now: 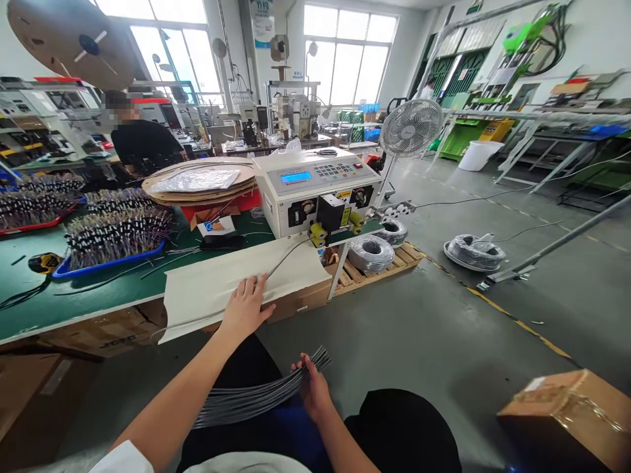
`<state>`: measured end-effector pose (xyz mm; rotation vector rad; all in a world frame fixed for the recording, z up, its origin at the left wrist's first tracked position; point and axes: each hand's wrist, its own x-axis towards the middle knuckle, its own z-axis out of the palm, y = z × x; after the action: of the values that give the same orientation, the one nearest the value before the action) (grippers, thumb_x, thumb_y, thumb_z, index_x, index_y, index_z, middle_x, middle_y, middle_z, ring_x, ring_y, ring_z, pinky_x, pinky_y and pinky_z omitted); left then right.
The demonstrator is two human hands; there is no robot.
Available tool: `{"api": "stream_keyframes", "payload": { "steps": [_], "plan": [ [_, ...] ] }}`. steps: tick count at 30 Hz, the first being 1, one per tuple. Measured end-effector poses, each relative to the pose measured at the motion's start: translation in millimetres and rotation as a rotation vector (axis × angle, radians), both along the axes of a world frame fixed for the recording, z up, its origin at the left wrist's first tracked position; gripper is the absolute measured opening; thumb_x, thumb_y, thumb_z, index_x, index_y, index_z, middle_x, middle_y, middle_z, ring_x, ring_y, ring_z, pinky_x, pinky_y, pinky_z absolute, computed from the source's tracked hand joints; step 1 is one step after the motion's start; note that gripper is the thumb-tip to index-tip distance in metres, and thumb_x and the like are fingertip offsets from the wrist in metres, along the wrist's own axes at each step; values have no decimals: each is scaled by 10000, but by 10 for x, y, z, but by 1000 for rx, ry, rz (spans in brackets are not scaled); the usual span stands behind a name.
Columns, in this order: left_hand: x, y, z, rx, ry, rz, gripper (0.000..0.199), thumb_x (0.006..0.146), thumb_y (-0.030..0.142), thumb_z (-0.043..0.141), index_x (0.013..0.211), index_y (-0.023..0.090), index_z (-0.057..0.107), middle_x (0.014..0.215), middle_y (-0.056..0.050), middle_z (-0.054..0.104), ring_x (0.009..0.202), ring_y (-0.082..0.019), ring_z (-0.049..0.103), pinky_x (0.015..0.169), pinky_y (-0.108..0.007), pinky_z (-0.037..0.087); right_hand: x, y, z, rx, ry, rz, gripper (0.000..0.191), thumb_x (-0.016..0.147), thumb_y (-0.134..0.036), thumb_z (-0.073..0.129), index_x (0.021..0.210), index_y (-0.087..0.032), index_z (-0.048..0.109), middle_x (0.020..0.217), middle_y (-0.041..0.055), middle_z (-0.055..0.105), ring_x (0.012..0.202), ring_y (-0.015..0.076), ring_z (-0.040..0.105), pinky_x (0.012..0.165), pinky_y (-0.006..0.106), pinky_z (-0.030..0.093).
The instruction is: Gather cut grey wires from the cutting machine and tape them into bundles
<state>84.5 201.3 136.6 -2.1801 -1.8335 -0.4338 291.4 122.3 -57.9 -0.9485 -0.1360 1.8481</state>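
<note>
My left hand lies flat, fingers stretched, on a cream-coloured sheet sloping off the bench edge. A single grey cable runs from the yellow rollers of a white wire-cutting machine down to my left fingertips. Its lower length trails left across the sheet. Above my lap, my right hand is closed around a thick bundle of cut grey cables. Their short ends stick out past my thumb, and the rest reaches left behind my left forearm.
Blue trays of dark-and-light wire assemblies stand on the green bench. Cable coils sit on a pallet below the machine. A fan stands behind it. A cardboard box is at lower right. Another person sits beyond the bench.
</note>
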Motion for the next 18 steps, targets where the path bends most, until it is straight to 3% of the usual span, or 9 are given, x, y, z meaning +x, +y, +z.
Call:
{"api": "stream_keyframes", "payload": {
  "steps": [6,10,14,18],
  "plan": [
    [-215,-216,69,-59,58,-25,558,938,498,471,1420,224,407,1168,-113,598,1078,-269,556,849,-363,457,11,24,-15,2,25,20,363,669,-440,837,959,-248,737,749,-8,692,795,216,697,753,352,533],
    [-476,-470,69,5,67,-92,307,988,347,395,1213,250,579,977,-65,641,938,-205,596,778,-316,453,8,34,-60,-18,8,15,366,654,-442,845,939,-241,737,788,4,729,795,212,705,756,349,537],
    [-590,-894,-18,47,126,-178,298,973,272,431,1227,232,581,892,-51,656,838,-177,603,712,-304,441,8,32,-82,2,11,30,417,664,-425,846,1005,-221,721,849,27,751,826,215,715,774,350,539],
    [-451,-1381,-231,-68,137,-236,309,969,267,430,1236,231,583,833,-41,645,767,-155,589,673,-298,447,-1,32,-65,8,27,45,439,701,-405,825,1069,-203,697,946,59,763,874,215,720,791,353,539]
  ]
}}
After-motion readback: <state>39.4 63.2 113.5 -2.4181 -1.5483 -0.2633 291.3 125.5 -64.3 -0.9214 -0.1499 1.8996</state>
